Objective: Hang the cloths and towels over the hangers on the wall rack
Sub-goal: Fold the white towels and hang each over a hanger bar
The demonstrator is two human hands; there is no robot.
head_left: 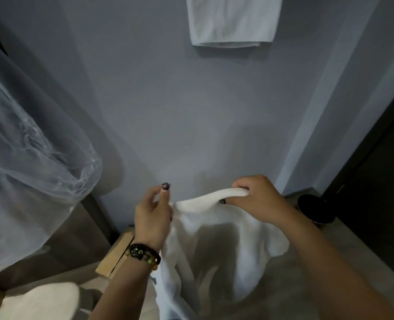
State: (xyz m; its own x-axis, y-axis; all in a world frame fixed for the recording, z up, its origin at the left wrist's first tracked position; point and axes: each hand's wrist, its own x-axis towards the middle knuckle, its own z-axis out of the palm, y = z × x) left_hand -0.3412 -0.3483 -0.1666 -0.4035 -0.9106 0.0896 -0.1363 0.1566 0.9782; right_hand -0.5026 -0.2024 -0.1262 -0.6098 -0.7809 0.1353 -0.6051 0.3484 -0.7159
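Observation:
I hold a white towel (223,241) in front of me, low before the grey wall. My right hand (258,197) grips its upper edge, fingers curled over the rolled hem. My left hand (153,215) holds the other end of that edge, with the index finger raised. The towel hangs down between my forearms. High on the wall a second white towel (232,21) hangs folded; what it hangs from is out of view.
A sheer white curtain (30,139) hangs at the left. A cardboard box (116,257) lies on the floor by the wall. A dark round bin (316,209) stands in the right corner beside a dark door (380,199). Another white cloth (41,301) lies at bottom left.

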